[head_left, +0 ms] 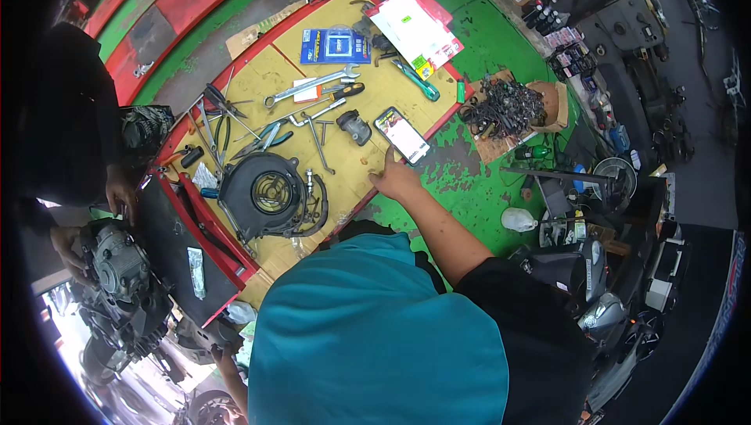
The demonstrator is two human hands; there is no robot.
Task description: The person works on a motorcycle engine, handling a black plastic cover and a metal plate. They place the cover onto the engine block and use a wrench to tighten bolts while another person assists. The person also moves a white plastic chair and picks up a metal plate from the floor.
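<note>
My right hand (397, 181) reaches over the table's near edge. Its index finger stretches to the lower corner of a lit smartphone (401, 136), its thumb is spread, and nothing sits in its grasp. Left of the phone lies a small grey cylindrical metal part (354, 127). My left hand (224, 356) is low at the left, against a dark motorcycle engine part (195, 337); its fingers are too small to read. A round black fan cover (264, 194) lies on the yellow tabletop (352, 171), beside pliers (266, 140), a large combination spanner (311, 86) and a screwdriver (344, 92).
At the left, a co-worker's hands (117, 190) are near an engine (119, 265). A blue blister pack (335, 46), papers (411, 26) and a green-handled tool (416, 81) lie toward the back. A heap of dark metal scraps (504, 108) sits on cardboard at the right.
</note>
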